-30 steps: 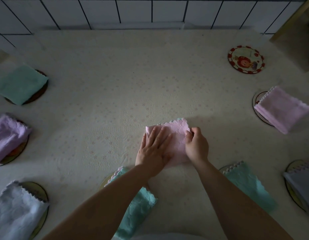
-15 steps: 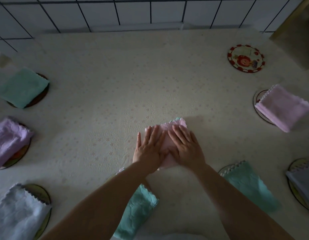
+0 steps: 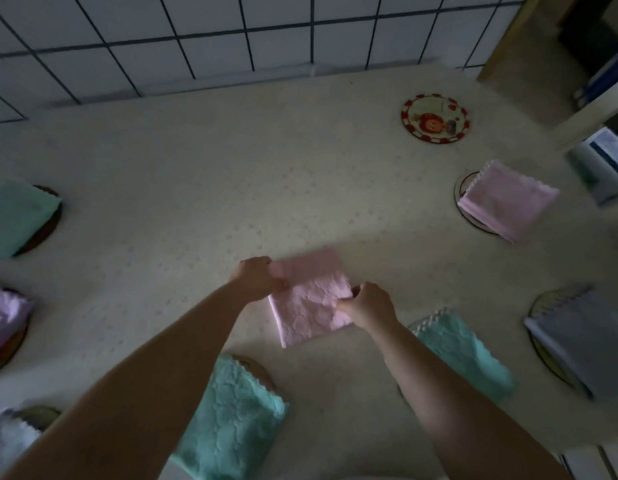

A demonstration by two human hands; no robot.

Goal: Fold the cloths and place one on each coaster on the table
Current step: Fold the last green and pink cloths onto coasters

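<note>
While the folded pink cloth point(image 3: 309, 299) lies between them, both hands — left point(image 3: 257, 278), right point(image 3: 368, 305) — pinch its opposite edges.

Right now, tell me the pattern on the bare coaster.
Red-and-white checked rim around a cartoon figure on the bare coaster; head view.

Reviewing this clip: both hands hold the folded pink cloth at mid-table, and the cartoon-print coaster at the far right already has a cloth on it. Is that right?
Not quite. In the head view the cartoon-print coaster is bare; no cloth lies on it. The rest holds: the left hand and right hand both hold the folded pink cloth at mid-table.
</note>
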